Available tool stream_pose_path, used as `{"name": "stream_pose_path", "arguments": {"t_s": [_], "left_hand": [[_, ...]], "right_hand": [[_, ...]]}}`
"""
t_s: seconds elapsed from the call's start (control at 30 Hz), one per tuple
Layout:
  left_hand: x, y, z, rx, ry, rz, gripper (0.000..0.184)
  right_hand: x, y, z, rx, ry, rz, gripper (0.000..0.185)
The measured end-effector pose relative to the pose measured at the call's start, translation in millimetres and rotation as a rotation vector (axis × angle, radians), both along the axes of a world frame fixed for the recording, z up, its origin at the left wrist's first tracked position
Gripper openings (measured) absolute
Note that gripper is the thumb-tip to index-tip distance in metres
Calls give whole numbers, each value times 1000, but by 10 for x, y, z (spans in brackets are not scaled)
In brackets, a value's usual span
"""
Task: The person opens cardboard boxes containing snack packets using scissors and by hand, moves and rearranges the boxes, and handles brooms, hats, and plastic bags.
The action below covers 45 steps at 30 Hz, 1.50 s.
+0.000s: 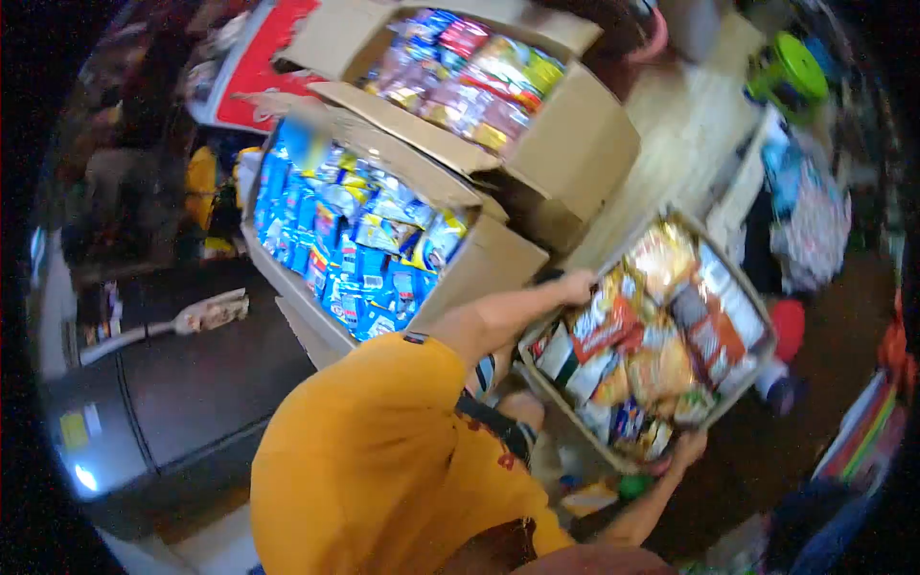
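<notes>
A shallow cardboard box (543, 383) full of snack packets (661, 369) is held between my two hands. My left hand (577, 286) grips its upper-left rim, with the fingers closed on the edge. At the lower-right corner, my right hand (686, 450) is closed on the wall of the same box; its fingertips are partly hidden. The packets inside are mostly gold, orange, red and white, lying loosely in several directions. My legs show partly beneath the box.
Beside my left arm stands an open carton (479, 264) of blue and yellow packets (355, 249). Behind it is another open carton (585, 144) with mixed shiny packets. A lime-green container (800, 67), plastic bags (810, 216) and a dark fridge-like cabinet (192, 383) surround the area.
</notes>
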<state>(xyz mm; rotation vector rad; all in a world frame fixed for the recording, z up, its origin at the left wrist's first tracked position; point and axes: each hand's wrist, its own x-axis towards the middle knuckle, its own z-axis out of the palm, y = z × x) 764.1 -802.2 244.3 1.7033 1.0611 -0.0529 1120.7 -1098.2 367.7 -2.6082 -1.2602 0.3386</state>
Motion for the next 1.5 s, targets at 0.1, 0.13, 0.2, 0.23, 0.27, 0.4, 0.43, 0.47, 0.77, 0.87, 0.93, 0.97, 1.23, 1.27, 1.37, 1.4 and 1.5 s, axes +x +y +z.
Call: {"name": "stream_pose_path", "arguments": {"t_s": [0.1,0.13,0.2,0.23,0.27,0.4,0.43,0.47,0.77,0.87,0.93,0.97,1.23,1.27,1.37,1.4,1.5], "left_hand": [[23,239,521,-217,137,-188,30],[4,279,629,-192,-103,-115,29],[-77,281,770,-173,-138,-43,28],[-138,340,1045,-170,-180,-74,29],[-226,372,1322,-197,-211,2,29],[-480,195,1044,-364,-134,45,29],[-526,282,1306,-286,-122,44,27],[-551,349,1584,-212,-107,42,26],[-822,650,2407,61,-118,159,32],[-950,589,2783,115,14,199,32],[-1011,495,2859,219,-53,248,33],[-1025,440,2870,188,-53,287,30],[-1381,-423,3408,263,-261,460,43],[-1428,-516,3272,296,-269,495,44],[-1435,-708,3228,326,-267,598,46],[-1436,-755,3213,345,-279,624,47],[-1400,-868,3143,333,-247,661,46]], "right_hand": [[-232,592,785,-136,153,-127,26],[-337,890,1254,-195,164,-128,24],[-93,977,1625,-390,-178,-33,21],[-245,1242,2016,-342,-117,-62,19],[-371,1469,2405,-369,-140,-40,19],[-517,1792,2713,-305,-171,127,18],[-348,1736,2677,-279,-179,158,19],[-232,1696,2624,-256,-188,188,20],[-407,1883,2930,11,-102,210,22],[-466,1998,2938,140,-20,311,23],[-449,2138,2880,191,63,395,24],[-371,2226,2841,172,121,417,24],[-575,2847,3161,219,-63,676,24],[-630,2902,3198,238,-67,705,23],[-708,3074,3205,199,-48,733,22],[-772,3071,3261,217,-51,771,21],[-881,3046,3342,265,-140,819,25]]}}
